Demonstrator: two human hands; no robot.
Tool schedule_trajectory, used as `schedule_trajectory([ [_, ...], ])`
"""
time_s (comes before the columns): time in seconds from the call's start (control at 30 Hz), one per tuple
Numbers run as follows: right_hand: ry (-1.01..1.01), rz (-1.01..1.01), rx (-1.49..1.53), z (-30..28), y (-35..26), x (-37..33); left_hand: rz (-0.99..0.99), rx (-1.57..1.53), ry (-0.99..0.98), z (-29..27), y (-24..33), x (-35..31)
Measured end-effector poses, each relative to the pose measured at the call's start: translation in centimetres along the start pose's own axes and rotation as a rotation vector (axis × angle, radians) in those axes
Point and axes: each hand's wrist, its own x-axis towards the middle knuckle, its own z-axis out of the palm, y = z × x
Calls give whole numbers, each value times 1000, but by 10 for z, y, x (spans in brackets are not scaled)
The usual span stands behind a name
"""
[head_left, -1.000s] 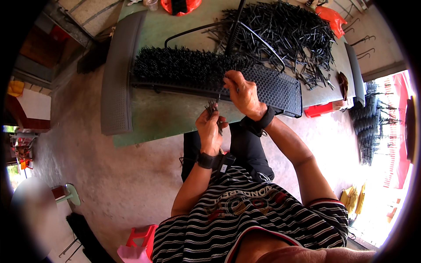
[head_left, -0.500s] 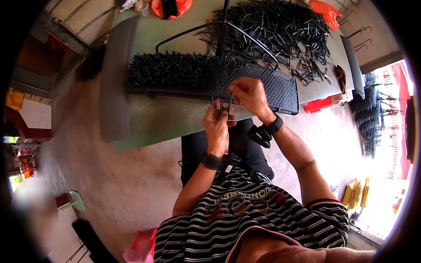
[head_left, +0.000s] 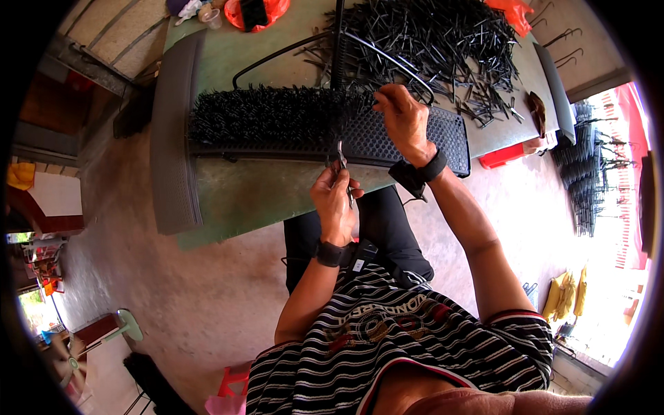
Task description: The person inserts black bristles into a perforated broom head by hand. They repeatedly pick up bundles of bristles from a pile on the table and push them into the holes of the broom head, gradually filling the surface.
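A long black perforated panel (head_left: 448, 138) lies along the near side of the green table, its left part thick with black bristle-like strips (head_left: 263, 114). My left hand (head_left: 335, 204), just off the panel's near edge, grips slim metal pliers (head_left: 342, 158) whose tip points up toward the panel. Above the panel's holes, at the right end of the bristled part, hovers my right hand (head_left: 404, 123). Its thumb and fingers are pinched together; anything between them is too small and dark to make out.
A big heap of loose black strips (head_left: 429, 48) covers the table's far right. A thin black frame (head_left: 277, 66) rises behind the panel. Grey padded edges flank the green tabletop (head_left: 235, 197). Red bags (head_left: 277, 10) lie at the back.
My right hand has moved up and slightly right, away from my left hand, to over the panel. The pliers in my left hand now point up at the panel's near edge.
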Motion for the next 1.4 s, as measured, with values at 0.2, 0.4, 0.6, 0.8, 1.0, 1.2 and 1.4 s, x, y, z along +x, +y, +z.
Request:
schedule_trajectory([
  [0.2,-3,-64,0,5,1,4,-21,-35,6,3,1,1],
  [0.4,-182,-116,-127,11,16,2,-32,-77,12,5,0,2],
  [0.6,-223,-23,-227,0,-4,0,-16,-118,-28,5,-3,6],
  [0.8,-659,414,165,-11,-12,-24,-84,-145,-77,17,-7,5],
  [1.0,-82,447,306,-16,-9,-4,-123,-34,15,20,-4,2],
  [1.2,-5,131,82,-5,7,13,-115,39,7,18,-2,0],
  [1.4,-106,175,31,5,25,11,-114,13,1,16,-1,2],
])
